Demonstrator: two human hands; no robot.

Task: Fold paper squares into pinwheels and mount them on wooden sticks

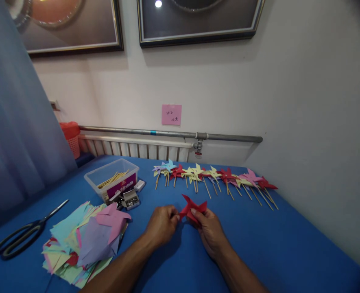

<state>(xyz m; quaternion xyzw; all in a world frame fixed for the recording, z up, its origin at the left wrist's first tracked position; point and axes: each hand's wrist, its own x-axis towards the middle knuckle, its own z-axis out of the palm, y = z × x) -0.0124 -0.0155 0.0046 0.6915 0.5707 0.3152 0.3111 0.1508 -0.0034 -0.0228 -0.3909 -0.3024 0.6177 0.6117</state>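
Observation:
A red paper pinwheel is in my right hand, with the thumb pressed on its middle. No stick shows on it. My left hand is closed in a pinch close to the pinwheel's left blade. Whatever its fingertips hold, if anything, is too small to make out. To the left lies a pile of coloured paper pieces, with a pink pinwheel shape on top. A small open box of metal pins sits beyond the pile.
Finished pinwheels on sticks lie in a row at the table's back. A clear plastic tub holds wooden sticks. Scissors lie at far left. A pipe and radiator run along the wall behind the blue table.

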